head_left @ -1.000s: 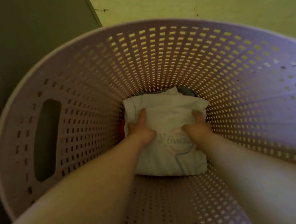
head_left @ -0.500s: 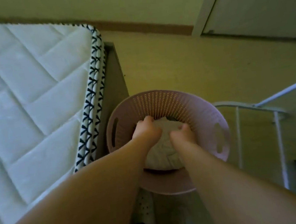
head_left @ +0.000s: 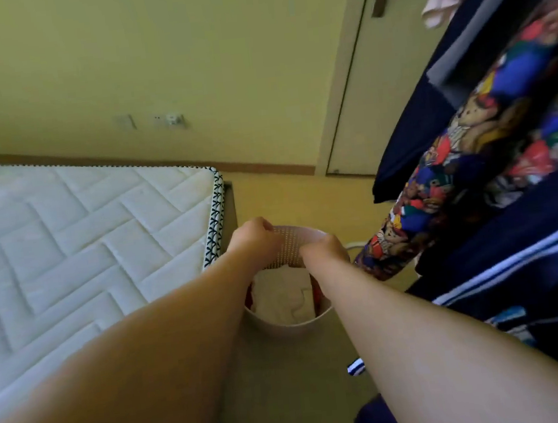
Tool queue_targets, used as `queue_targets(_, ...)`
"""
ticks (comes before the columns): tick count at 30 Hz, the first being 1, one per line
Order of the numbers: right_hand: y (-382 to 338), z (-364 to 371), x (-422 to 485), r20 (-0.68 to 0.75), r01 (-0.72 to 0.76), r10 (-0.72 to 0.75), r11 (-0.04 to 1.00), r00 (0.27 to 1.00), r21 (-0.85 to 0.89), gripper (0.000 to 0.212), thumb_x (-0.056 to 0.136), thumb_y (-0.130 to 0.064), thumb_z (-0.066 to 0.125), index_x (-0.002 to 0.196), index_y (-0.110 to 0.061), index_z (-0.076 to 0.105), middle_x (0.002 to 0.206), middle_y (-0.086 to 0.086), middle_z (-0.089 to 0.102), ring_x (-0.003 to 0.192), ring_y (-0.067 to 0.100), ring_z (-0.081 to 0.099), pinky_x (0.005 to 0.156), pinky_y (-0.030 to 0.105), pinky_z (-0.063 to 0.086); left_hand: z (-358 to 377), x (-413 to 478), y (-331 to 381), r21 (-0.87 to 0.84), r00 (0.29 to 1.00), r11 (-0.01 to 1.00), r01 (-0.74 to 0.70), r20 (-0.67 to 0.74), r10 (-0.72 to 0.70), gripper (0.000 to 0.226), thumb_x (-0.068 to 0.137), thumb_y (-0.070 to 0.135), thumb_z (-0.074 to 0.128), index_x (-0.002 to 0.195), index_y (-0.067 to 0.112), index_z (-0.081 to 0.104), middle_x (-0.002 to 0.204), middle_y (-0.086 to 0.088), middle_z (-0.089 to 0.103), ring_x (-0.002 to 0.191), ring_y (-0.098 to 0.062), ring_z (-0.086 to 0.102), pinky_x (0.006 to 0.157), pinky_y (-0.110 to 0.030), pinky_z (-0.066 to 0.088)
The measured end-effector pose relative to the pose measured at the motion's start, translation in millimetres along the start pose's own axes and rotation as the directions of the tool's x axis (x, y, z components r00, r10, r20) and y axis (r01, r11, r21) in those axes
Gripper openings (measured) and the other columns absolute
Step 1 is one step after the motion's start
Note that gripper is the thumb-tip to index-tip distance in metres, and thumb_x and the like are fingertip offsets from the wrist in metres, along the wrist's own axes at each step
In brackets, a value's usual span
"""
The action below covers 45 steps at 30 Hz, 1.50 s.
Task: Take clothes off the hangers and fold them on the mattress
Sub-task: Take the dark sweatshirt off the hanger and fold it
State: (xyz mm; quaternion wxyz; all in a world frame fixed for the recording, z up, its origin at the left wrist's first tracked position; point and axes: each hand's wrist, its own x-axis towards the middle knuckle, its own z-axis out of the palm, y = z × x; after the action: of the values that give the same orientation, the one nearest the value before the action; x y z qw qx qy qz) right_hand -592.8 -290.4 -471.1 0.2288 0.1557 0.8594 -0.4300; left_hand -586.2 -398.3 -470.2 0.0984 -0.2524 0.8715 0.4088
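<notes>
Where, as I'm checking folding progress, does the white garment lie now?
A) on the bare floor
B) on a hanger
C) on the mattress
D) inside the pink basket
D: the white garment lies inside the pink basket beside the mattress.

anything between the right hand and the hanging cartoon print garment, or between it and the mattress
Nothing visible lies between the right hand and the colourful cartoon-print garment hanging beside it. Between that garment and the white quilted mattress, the pale pink perforated basket stands low on the floor by the mattress corner.
</notes>
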Motion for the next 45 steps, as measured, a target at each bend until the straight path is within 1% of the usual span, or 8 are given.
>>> queue_targets(6, -31, -38, -107, -0.094, 0.088, -0.086, 0.996, 0.992, 0.016, 0.046, 0.093, -0.011, 0.044, 0.138, -0.008, 0.038, 0.140, 0.015, 0.043, 0.124, 0.032, 0.047, 0.094, 0.033, 0.043, -64, -96, 25, -0.087, 0.995, 0.991, -0.098, -0.032, 0.095, 0.032, 0.088, 0.017, 0.054, 0.120, 0.010, 0.054, 0.115, -0.017, 0.061, 0.105, -0.032, 0.060, 0.081, -0.032, 0.050)
queue_targets(11, -37, -56, -198, -0.154, 0.176, -0.163, 0.982, 0.974, 0.074, 0.037, 0.095, -0.011, 0.043, 0.130, 0.000, 0.047, 0.131, 0.019, 0.051, 0.097, 0.024, 0.051, 0.075, 0.027, 0.035, -108, -178, 37, -0.101, 0.975, 0.970, -0.220, -0.037, 0.217, 0.027, 0.089, 0.015, 0.052, 0.114, 0.007, 0.056, 0.115, -0.022, 0.062, 0.106, -0.035, 0.060, 0.087, -0.040, 0.050)
queue_targets(17, -39, -84, -294, -0.237, 0.236, -0.190, 0.954, 0.953, 0.186, 0.039, 0.092, -0.010, 0.047, 0.131, -0.004, 0.047, 0.127, 0.017, 0.052, 0.113, 0.035, 0.052, 0.094, 0.038, 0.047, -146, -269, 61, -0.052, 0.946, 0.945, -0.323, -0.042, 0.321, 0.026, 0.091, 0.017, 0.050, 0.116, 0.010, 0.057, 0.110, -0.016, 0.064, 0.102, -0.032, 0.062, 0.081, -0.032, 0.051)
queue_targets(21, -37, -114, -356, -0.341, 0.317, -0.239, 0.928, 0.909, 0.197, 0.015, 0.087, -0.011, 0.044, 0.102, -0.014, 0.044, 0.094, 0.009, 0.044, 0.081, 0.025, 0.043, 0.064, 0.027, 0.037, -163, -335, 81, -0.099, 0.917, 0.912, -0.397, -0.073, 0.391, 0.024, 0.093, 0.017, 0.048, 0.113, 0.009, 0.058, 0.092, -0.010, 0.060, 0.100, -0.029, 0.064, 0.076, -0.033, 0.051)
queue_targets(26, -18, -150, -421, -0.393, 0.390, -0.271, 0.883, 0.879, 0.262, 0.029, 0.086, -0.014, 0.049, 0.114, -0.007, 0.054, 0.100, 0.009, 0.052, 0.087, 0.026, 0.050, 0.088, 0.038, 0.051, -163, -416, 97, -0.104, 0.871, 0.867, -0.487, -0.135, 0.473, 0.021, 0.093, 0.016, 0.046, 0.106, 0.008, 0.060, 0.090, -0.009, 0.061, 0.101, -0.030, 0.064, 0.077, -0.033, 0.052)
queue_targets(35, 75, -219, -535, -0.481, 0.457, -0.282, 0.839, 0.830, 0.295, 0.014, 0.089, -0.011, 0.046, 0.077, -0.012, 0.052, 0.082, 0.009, 0.060, 0.061, 0.021, 0.053, 0.055, 0.025, 0.041, -119, -548, 106, -0.140, 0.788, 0.776, -0.615, -0.125, 0.602, 0.017, 0.091, 0.016, 0.043, 0.081, 0.018, 0.056, 0.097, -0.009, 0.065, 0.092, -0.025, 0.067, 0.059, -0.025, 0.049)
queue_targets(42, 114, -268, -567, -0.568, 0.442, -0.189, 0.827, 0.801, 0.347, 0.019, 0.091, -0.012, 0.047, 0.073, -0.014, 0.052, 0.075, 0.006, 0.061, 0.061, 0.019, 0.055, 0.066, 0.031, 0.048, -92, -591, 132, -0.190, 0.714, 0.691, -0.698, -0.098, 0.694, 0.020, 0.091, 0.014, 0.042, 0.086, 0.017, 0.060, 0.089, -0.005, 0.064, 0.071, -0.015, 0.063, 0.070, -0.031, 0.055)
queue_targets(45, 112, -291, -569, -0.610, 0.472, -0.173, 0.799, 0.773, 0.372, 0.020, 0.092, -0.011, 0.047, 0.073, -0.016, 0.052, 0.076, 0.005, 0.061, 0.062, 0.018, 0.056, 0.072, 0.034, 0.050, -86, -596, 158, -0.248, 0.667, 0.626, -0.739, -0.140, 0.732, 0.018, 0.091, 0.015, 0.043, 0.084, 0.020, 0.059, 0.087, 0.001, 0.062, 0.064, -0.009, 0.062, 0.060, -0.026, 0.052)
